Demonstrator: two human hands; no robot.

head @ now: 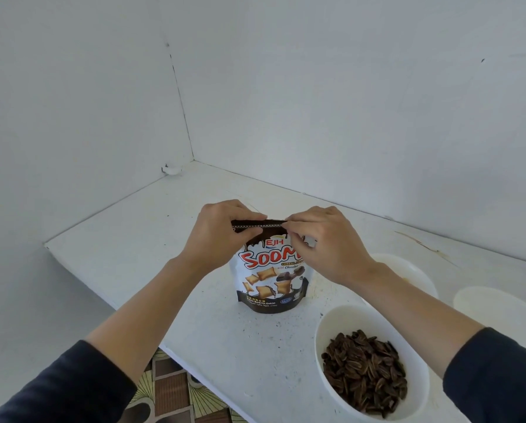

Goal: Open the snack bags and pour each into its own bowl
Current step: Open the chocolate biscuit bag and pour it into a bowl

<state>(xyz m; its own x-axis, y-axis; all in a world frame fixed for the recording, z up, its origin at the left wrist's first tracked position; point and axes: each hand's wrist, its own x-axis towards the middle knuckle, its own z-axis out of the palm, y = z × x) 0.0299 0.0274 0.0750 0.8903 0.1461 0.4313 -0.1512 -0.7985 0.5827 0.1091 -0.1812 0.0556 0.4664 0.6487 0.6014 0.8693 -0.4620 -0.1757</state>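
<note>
White-brown snack pouch (270,282) upright — both hands pinch sealed top.

White bowls (371,361) crowd the table's (133,233) right; left of the bag (270,282) lies open.

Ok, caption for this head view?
Left hand and right hand pinch the top of an upright snack bag beside a bowl of seeds.

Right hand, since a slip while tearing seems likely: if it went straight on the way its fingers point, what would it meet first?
Probably the left hand, which pinches the same top strip of the snack bag just beyond the right hand.
</note>
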